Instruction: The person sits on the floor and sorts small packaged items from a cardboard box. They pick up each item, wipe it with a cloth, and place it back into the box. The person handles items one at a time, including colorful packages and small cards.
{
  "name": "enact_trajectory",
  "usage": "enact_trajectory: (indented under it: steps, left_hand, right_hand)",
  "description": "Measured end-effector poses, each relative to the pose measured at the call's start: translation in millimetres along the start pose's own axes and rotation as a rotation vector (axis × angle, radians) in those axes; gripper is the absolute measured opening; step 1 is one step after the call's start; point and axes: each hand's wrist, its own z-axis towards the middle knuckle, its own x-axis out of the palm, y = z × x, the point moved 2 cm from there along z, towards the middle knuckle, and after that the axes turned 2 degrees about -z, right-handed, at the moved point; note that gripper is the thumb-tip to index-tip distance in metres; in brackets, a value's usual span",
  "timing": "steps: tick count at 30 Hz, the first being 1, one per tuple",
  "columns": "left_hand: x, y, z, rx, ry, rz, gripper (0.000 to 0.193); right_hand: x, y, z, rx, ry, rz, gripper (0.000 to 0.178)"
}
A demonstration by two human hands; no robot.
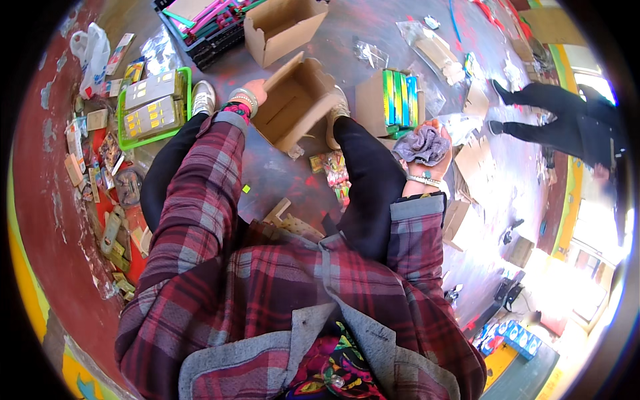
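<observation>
Between my feet stands an open cardboard box, tilted, with nothing visible inside. My left hand grips its left upper edge, the fingers partly hidden behind the flap. A crumpled grey cloth lies in my right hand, which is turned palm up over my right knee with the fingers curled around it. Just beyond that hand is a second cardboard box holding several green, yellow and blue packs.
A green tray with yellow-marked packs sits left of my left foot. Farther off are another cardboard box and a black crate. Small clutter lines the left wall. A person in dark clothes stands at the right among cardboard scraps.
</observation>
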Motion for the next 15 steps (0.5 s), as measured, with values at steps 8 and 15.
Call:
enact_trajectory:
  steps: [8,15]
  left_hand:
    - [-30.6,-34.7,-37.0,0.028,-0.788,0.195,0.037]
    - [-79.6,-110.9,-125.2,0.431,-0.751,-0.185,0.028]
  right_hand:
    - [-66.7,57.6,-45.2,-0.159,0.096,-0.004,0.019]
    - [-147.8,109.5,-82.8,-0.204,0.102,-0.112,0.019]
